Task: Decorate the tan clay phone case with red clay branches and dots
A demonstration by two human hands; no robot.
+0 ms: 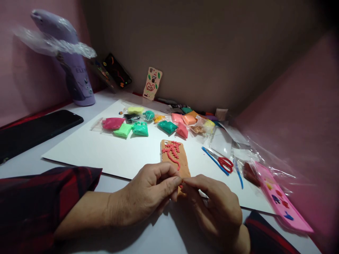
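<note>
My left hand (148,192) and my right hand (215,201) meet fingertip to fingertip over the lower part of an orange-brown phone case (184,164). Both are closed in a pinch. A tiny reddish bit shows around the fingertips, too small and hidden to make out. On the case's upper half is a raised red branching design of modelling clay (172,152), with a curved stem running down toward my fingers. The case lies on a white board (113,151), its lower end partly covered by my hands.
Several bagged clay packets, including a green one (140,129), lie behind the case. Red-handled scissors (225,164), blue tools (238,174) and a pink tray (286,203) are on the right. A black phone (42,130) and purple bottle (79,77) stand left; a decorated case (153,83) leans behind.
</note>
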